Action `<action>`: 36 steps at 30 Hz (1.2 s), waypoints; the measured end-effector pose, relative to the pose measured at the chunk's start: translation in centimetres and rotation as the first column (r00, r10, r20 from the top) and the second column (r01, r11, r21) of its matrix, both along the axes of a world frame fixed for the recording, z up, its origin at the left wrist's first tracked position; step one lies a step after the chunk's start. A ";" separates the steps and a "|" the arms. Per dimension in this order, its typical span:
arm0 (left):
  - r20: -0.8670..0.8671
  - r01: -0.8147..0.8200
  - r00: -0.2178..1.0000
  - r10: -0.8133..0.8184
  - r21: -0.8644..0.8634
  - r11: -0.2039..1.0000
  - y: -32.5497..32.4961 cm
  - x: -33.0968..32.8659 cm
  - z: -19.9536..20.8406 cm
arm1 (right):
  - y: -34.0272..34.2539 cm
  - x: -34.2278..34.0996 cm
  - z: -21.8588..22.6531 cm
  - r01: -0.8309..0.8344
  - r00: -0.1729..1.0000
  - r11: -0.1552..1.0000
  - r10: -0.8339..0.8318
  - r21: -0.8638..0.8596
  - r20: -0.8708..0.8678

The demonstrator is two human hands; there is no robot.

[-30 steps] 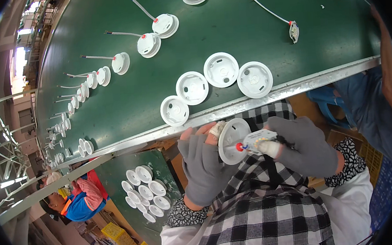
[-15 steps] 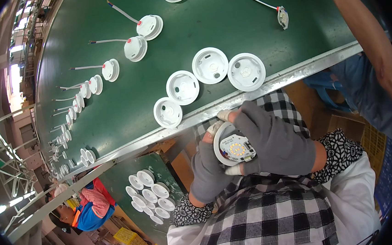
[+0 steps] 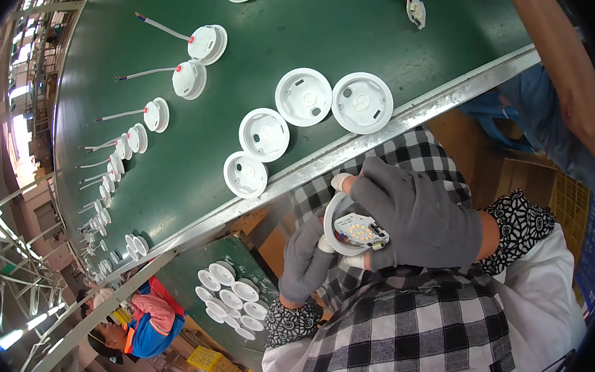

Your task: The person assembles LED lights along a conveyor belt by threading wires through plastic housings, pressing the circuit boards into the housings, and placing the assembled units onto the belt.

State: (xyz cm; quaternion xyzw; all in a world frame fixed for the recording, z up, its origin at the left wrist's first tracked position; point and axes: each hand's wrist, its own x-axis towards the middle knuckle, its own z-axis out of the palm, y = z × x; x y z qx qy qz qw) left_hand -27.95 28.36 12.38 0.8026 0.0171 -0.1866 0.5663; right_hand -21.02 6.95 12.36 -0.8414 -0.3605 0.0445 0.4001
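Observation:
Between my hands, above my lap, is a round white lamp housing (image 3: 331, 229) with its open side up. A white LED circuit board (image 3: 362, 230) with yellow chips sits tilted in it, and bits of red and blue wire show beside the board. My right hand (image 3: 418, 215), in a grey fingerless glove with pale finger covers, grips the housing from the right, thumb at the near rim. Curled at the left rim is my left hand (image 3: 305, 259), gloved alike, a covered fingertip against the housing. The undersides of the fingers are hidden.
Several empty white housings (image 3: 264, 134) lie near the green table's metal edge (image 3: 437, 98). Wired lamps (image 3: 189, 79) line up leftward, and a loose wired board (image 3: 416, 10) lies far right. More white rings (image 3: 231, 298) fill a lower side table. Another person's arm (image 3: 555, 47) reaches in at right.
My left hand has slid down and left along the housing's rim, its fingers more curled. The board sits more tilted in the housing. The whole view has shifted slightly.

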 end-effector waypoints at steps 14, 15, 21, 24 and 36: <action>0.061 -0.091 0.992 0.110 -0.248 0.964 -0.3 -1.8 -1.5 | -1.1 1.0 -1.3 -0.114 0.906 0.969 0.191 0.218 -0.378; 0.040 -0.072 0.995 0.089 -0.325 0.943 -0.2 -2.1 -1.3 | -1.4 1.3 -1.7 -0.158 0.828 0.940 0.294 0.304 -0.477; -0.096 0.005 0.995 0.000 0.053 0.999 -0.6 -2.5 1.4 | -3.5 2.5 -1.4 -0.180 0.947 0.971 0.215 0.158 -0.237; 0.088 0.109 0.988 -0.130 0.208 0.972 -1.6 -2.5 2.1 | -2.3 1.2 0.5 -0.213 0.899 0.976 0.210 0.036 -0.385; -0.103 0.273 0.955 -0.279 -0.070 0.959 -0.1 -5.2 0.9 | -1.0 -3.8 -4.7 -0.395 0.765 0.910 0.401 0.125 -0.504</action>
